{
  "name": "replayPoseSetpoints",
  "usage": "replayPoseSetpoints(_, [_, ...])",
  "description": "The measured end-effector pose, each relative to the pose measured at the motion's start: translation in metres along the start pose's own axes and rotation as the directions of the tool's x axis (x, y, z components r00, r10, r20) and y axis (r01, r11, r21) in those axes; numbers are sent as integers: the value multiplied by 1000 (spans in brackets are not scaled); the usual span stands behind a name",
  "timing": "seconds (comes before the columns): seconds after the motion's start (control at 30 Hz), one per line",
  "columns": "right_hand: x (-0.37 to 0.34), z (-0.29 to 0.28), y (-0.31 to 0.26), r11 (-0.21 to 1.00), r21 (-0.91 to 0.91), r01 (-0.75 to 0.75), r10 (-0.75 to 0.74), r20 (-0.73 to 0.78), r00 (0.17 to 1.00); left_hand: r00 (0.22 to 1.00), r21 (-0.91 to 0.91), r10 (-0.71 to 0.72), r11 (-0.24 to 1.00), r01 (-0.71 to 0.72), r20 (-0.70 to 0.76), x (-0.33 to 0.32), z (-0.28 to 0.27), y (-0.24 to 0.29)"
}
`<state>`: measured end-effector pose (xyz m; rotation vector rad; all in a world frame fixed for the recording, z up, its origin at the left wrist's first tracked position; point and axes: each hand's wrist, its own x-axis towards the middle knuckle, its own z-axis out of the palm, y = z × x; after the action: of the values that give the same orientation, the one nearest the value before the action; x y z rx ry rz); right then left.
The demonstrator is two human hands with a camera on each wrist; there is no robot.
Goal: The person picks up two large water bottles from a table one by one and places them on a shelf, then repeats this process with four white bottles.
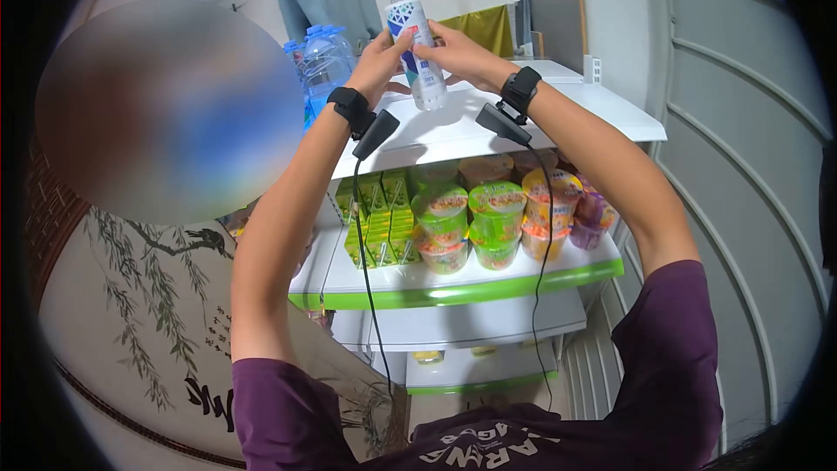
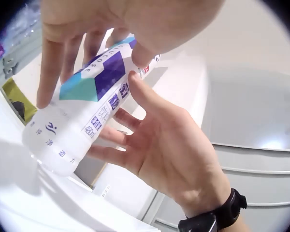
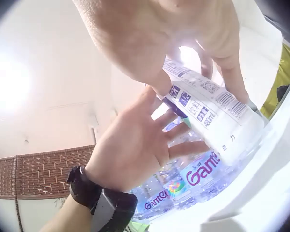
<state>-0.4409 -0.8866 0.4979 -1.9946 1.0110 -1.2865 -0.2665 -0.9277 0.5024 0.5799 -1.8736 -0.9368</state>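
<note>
A drink bottle (image 1: 427, 85) with a white label, purple and teal shapes and a white cap is tilted over the white top shelf (image 1: 558, 113). From one side my left hand (image 1: 377, 65) grips it, thumb across the label. Opposite, my right hand (image 1: 462, 56) holds it too, its thumb close to the left one. In the left wrist view the bottle's base (image 2: 53, 150) slants low, just over the white surface. Barcode and small print face the right wrist view, where the right hand (image 3: 169, 34) wraps the bottle from above.
Large clear water bottles (image 1: 328, 61) with blue caps stand left on the top shelf. Below, green boxes (image 1: 384, 231) and stacked instant noodle cups (image 1: 497, 218) fill a green-edged shelf. A grey panelled wall (image 1: 732, 122) rises on the right. Cables hang from both wrist cameras.
</note>
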Motion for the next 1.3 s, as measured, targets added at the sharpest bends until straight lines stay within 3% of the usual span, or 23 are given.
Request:
replayPoseSetpoints(0.03, [12,-3,7,1000,6,-29,29,28,999,998,-65,-66,996,67,26,11,-4,-7])
replayPoseSetpoints(0.13, [44,-5,28,996,-1,-94,93,67,993,970,-65,-227,973,222,-91,44,-7,-31])
replayPoseSetpoints(0.43, [125,2,94,988,-54,-147,148,8,989,933,-19,-337,941,337,-123,121,-37,-90])
replayPoseSetpoints(0.5, [136,5,107,984,-67,-165,166,7,986,955,18,-296,955,297,-32,123,-43,-89])
replayPoseSetpoints(0.67, [153,4,115,980,-92,-179,178,-19,984,927,-93,-373,925,368,-40,144,-49,-106])
replayPoseSetpoints(0.7, [157,3,119,978,-94,-186,184,-29,983,937,-114,-347,931,348,23,147,-52,-112])
replayPoseSetpoints(0.83, [168,6,128,969,-138,-204,195,-80,978,942,-138,-334,933,332,7,163,-59,-130])
replayPoseSetpoints(0.93, [159,7,118,966,-136,-220,212,-68,975,927,15,-344,936,350,-151,175,-60,-137])
replayPoseSetpoints(1.07, [156,7,119,964,-138,-226,218,-71,973,952,-160,-306,940,300,-11,160,-52,-123])
replayPoseSetpoints(1.2, [158,6,122,968,-147,-203,193,-79,978,945,-89,-305,951,296,-117,166,-51,-126])
replayPoseSetpoints(1.3, [142,12,106,965,-160,-206,202,-40,979,972,-131,-212,971,199,-101,201,-60,-162])
